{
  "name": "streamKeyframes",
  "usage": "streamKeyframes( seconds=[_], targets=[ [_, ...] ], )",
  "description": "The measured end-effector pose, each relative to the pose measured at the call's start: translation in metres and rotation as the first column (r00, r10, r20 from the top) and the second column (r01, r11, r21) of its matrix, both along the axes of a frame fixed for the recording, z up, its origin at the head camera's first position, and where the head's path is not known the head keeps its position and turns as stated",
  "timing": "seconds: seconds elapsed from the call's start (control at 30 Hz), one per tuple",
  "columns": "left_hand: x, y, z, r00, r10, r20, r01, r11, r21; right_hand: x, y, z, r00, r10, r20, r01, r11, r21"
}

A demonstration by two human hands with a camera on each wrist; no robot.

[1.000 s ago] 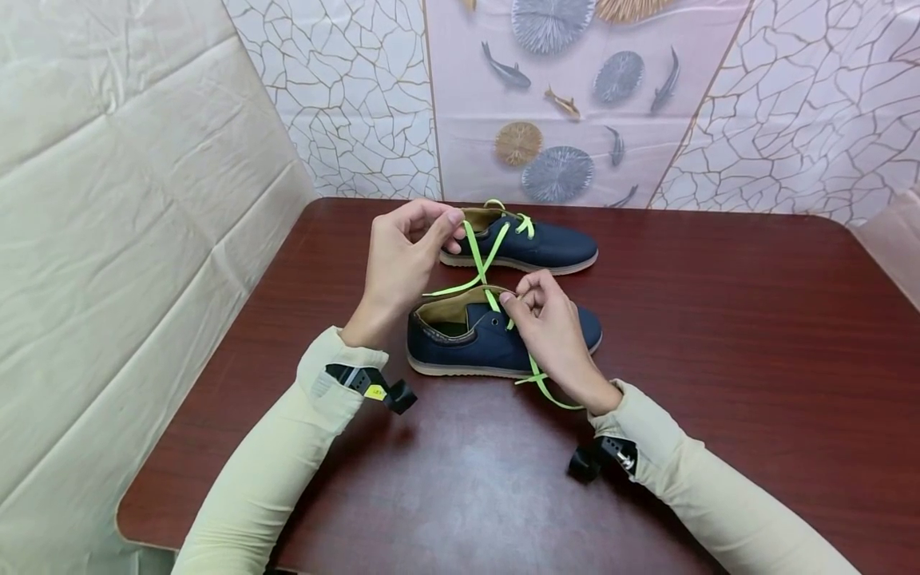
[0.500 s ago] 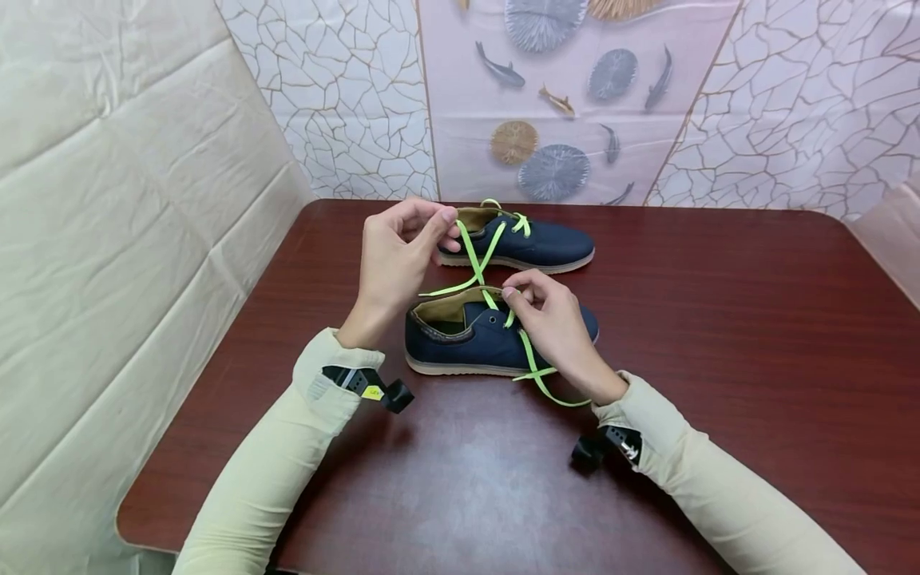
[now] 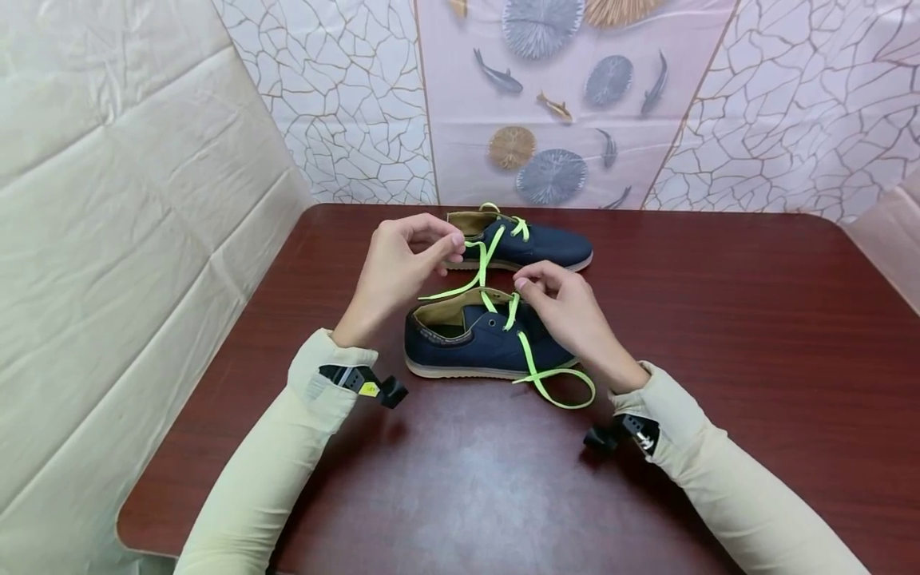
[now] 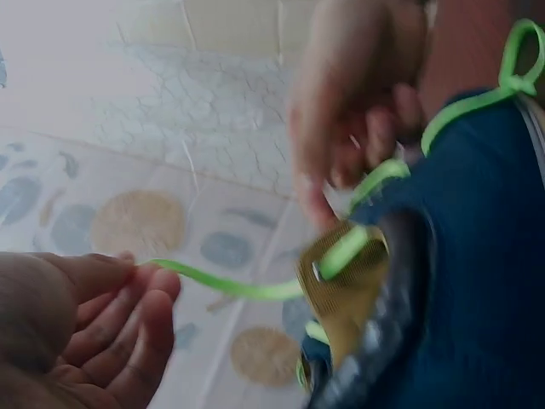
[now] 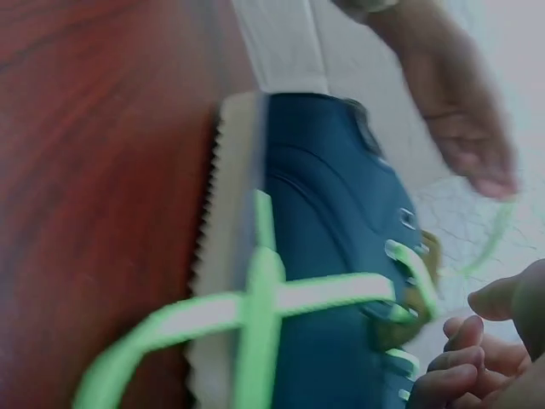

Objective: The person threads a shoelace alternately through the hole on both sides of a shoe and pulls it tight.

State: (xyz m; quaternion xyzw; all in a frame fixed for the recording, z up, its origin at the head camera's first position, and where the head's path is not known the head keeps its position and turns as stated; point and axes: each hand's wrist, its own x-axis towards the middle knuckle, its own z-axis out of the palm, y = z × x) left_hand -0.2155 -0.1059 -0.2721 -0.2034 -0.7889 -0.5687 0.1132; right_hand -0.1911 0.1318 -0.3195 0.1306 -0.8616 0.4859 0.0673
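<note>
In the head view, the near navy shoe (image 3: pixel 460 343) lies sideways with its toe to the right, partly behind my right hand. My left hand (image 3: pixel 410 259) pinches a neon-green shoelace (image 4: pixel 230 285) by its end, left of the shoe's tongue (image 4: pixel 341 294). The lace runs from the fingertips to the tongue and bends near them. My right hand (image 3: pixel 568 307) hovers at the upper lacing, its fingertips beside the tongue. In the right wrist view its thumb (image 5: pixel 494 298) and loosely curled fingers show a gap, with no lace visible between them.
A second navy shoe (image 3: pixel 557 243) with green laces stands behind the first. One loose lace (image 3: pixel 575 406) loops onto the brown table (image 3: pixel 719 359) in front. A patterned backdrop (image 3: pixel 359 104) rises behind the table, and a pale cloth (image 3: pixel 144 279) hangs at left.
My right hand has shifted right and slightly back, uncovering more of the front lace loop. My left hand has moved slightly down and right; its lace went from straight to bent.
</note>
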Motion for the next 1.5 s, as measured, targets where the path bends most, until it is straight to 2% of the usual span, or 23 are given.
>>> streamKeyframes(
  seconds=[0.07, 0.17, 0.23, 0.27, 0.33, 0.4, 0.43, 0.47, 0.5, 0.57, 0.63, 0.7, 0.77, 0.83, 0.9, 1.0, 1.07, 1.17, 1.27, 1.37, 1.5],
  targets=[
    [-0.006, -0.004, -0.008, 0.999, 0.026, 0.024, -0.023, 0.994, -0.107, -0.002, 0.006, 0.005, 1.000, -0.006, 0.006, 0.006, 1.000, 0.008],
    [-0.015, -0.012, -0.023, 0.992, 0.064, 0.106, -0.036, 0.966, -0.254, -0.005, 0.015, 0.012, 0.999, 0.023, 0.022, -0.025, 0.996, 0.091],
    [-0.020, -0.016, -0.032, 0.984, 0.086, 0.153, -0.031, 0.942, -0.334, -0.006, 0.021, 0.017, 0.993, 0.109, 0.053, -0.117, 0.977, 0.178],
    [-0.022, -0.018, -0.035, 0.979, 0.093, 0.181, -0.023, 0.934, -0.358, -0.007, 0.024, 0.020, 0.982, 0.172, 0.076, -0.186, 0.955, 0.231],
    [-0.024, -0.021, -0.041, 0.974, 0.113, 0.196, -0.021, 0.908, -0.418, -0.007, 0.029, 0.024, 0.937, 0.317, 0.145, -0.347, 0.880, 0.324],
    [-0.026, -0.023, -0.044, 0.977, 0.138, 0.162, -0.041, 0.869, -0.494, -0.006, 0.032, 0.027, 0.871, 0.434, 0.231, -0.492, 0.771, 0.405],
    [-0.026, -0.024, -0.046, 0.979, 0.150, 0.140, -0.055, 0.849, -0.525, -0.005, 0.032, 0.028, 0.848, 0.459, 0.266, -0.530, 0.721, 0.446],
    [-0.026, -0.024, -0.046, 0.979, 0.164, 0.117, -0.073, 0.830, -0.552, -0.004, 0.032, 0.029, 0.836, 0.466, 0.290, -0.548, 0.679, 0.489],
    [-0.025, -0.025, -0.047, 0.980, 0.180, 0.085, -0.099, 0.809, -0.579, -0.002, 0.031, 0.030, 0.836, 0.457, 0.303, -0.546, 0.645, 0.535],
    [-0.024, -0.025, -0.046, 0.978, 0.204, 0.034, -0.142, 0.785, -0.603, 0.004, 0.025, 0.030, 0.864, 0.402, 0.303, -0.499, 0.602, 0.623],
    [-0.022, -0.024, -0.044, 0.975, 0.221, 0.001, -0.176, 0.780, -0.600, 0.011, 0.019, 0.030, 0.904, 0.336, 0.264, -0.421, 0.597, 0.683],
    [-0.019, -0.022, -0.041, 0.974, 0.227, -0.024, -0.198, 0.786, -0.585, 0.015, 0.013, 0.030, 0.931, 0.290, 0.221, -0.358, 0.610, 0.707],
    [-0.016, -0.017, -0.036, 0.975, 0.217, -0.046, -0.204, 0.801, -0.563, 0.019, 0.009, 0.030, 0.949, 0.252, 0.191, -0.311, 0.634, 0.708],
    [-0.011, -0.011, -0.030, 0.978, 0.197, -0.072, -0.204, 0.816, -0.542, 0.022, 0.006, 0.029, 0.959, 0.218, 0.180, -0.280, 0.644, 0.712],
    [-0.006, -0.005, -0.024, 0.981, 0.165, -0.097, -0.192, 0.834, -0.517, 0.025, 0.003, 0.029, 0.966, 0.186, 0.180, -0.258, 0.630, 0.732],
    [0.003, 0.006, -0.018, 0.983, 0.107, -0.147, -0.167, 0.854, -0.492, 0.033, -0.001, 0.030, 0.975, 0.164, 0.150, -0.219, 0.582, 0.783],
    [0.009, 0.014, -0.016, 0.981, 0.059, -0.187, -0.145, 0.862, -0.486, 0.038, -0.003, 0.030, 0.981, 0.168, 0.098, -0.176, 0.553, 0.814],
    [0.018, 0.025, -0.016, 0.969, -0.018, -0.246, -0.110, 0.862, -0.494, 0.042, -0.005, 0.030, 0.983, 0.184, 0.008, -0.106, 0.531, 0.840],
    [0.026, 0.035, -0.017, 0.953, -0.080, -0.293, -0.088, 0.850, -0.520, 0.042, -0.002, 0.034, 0.981, 0.191, -0.026, -0.079, 0.517, 0.852],
    [0.034, 0.042, -0.017, 0.943, -0.132, -0.306, -0.068, 0.823, -0.564, 0.040, 0.005, 0.042, 0.979, 0.203, -0.009, -0.099, 0.514, 0.852],
    [0.044, 0.050, -0.017, 0.953, -0.192, -0.236, -0.007, 0.763, -0.646, 0.044, 0.014, 0.059, 0.973, 0.231, 0.025, -0.148, 0.533, 0.833]
  ],
)
